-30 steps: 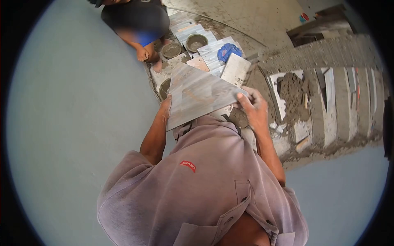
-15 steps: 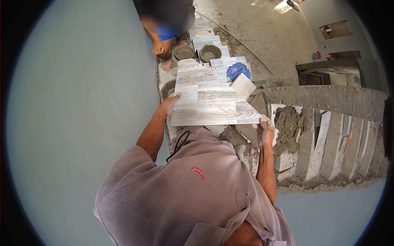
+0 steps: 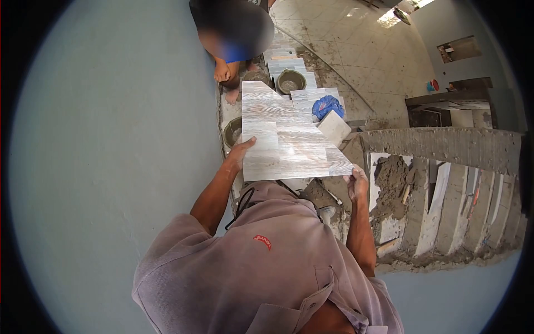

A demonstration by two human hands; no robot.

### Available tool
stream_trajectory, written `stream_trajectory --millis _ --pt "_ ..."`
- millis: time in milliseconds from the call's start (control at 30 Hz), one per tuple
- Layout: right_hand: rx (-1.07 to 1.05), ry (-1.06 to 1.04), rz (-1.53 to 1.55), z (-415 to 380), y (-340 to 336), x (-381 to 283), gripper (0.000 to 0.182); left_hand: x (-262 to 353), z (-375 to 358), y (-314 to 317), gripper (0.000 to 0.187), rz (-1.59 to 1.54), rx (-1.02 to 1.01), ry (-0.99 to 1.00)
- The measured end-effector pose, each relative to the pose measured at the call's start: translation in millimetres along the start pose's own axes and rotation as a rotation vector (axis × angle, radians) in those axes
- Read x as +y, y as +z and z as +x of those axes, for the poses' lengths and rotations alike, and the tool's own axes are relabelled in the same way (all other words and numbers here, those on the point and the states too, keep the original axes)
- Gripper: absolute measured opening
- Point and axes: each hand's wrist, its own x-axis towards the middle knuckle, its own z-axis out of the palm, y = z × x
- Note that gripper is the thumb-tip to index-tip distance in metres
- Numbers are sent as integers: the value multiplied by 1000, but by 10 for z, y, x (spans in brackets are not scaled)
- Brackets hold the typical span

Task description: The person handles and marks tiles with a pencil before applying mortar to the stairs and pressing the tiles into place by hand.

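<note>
A large wood-patterned tile (image 3: 289, 136), with one slanted side, is held out level in front of my body. My left hand (image 3: 242, 152) grips its left edge, thumb on top and fingers hidden beneath. At the tile's right corner my right hand (image 3: 357, 182) pinches the pointed end. Just past the slanted side lie a pale square block (image 3: 334, 129) and a crumpled blue bag (image 3: 327, 107). A bucket (image 3: 232, 132) is partly covered by the tile's left edge.
A person (image 3: 222, 71) crouches at the far left beside the wall. Near them are a bucket of grey mix (image 3: 291, 82) and stacked tiles (image 3: 314, 96). Steps (image 3: 445, 195) with a mortar heap (image 3: 392, 181) lie to the right, behind a rough low wall (image 3: 439, 143).
The view has shifted slightly, so the scene sits a little lower and further right. Both hands keep their hold on the tile, which has turned slightly.
</note>
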Motion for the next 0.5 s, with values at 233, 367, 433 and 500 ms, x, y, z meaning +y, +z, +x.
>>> stream_trajectory --millis 233,367,433,500 --pt "227 41 -100 52 114 52 43 -112 -33 117 43 -77 18 81" --pt "247 160 -65 -126 384 -17 48 -214 95 97 44 -146 -11 153" --pt "12 291 50 -260 617 37 47 -212 66 192 44 -197 -32 131" --pt "-159 346 101 -328 840 180 45 -282 62 267 44 -255 -45 99"
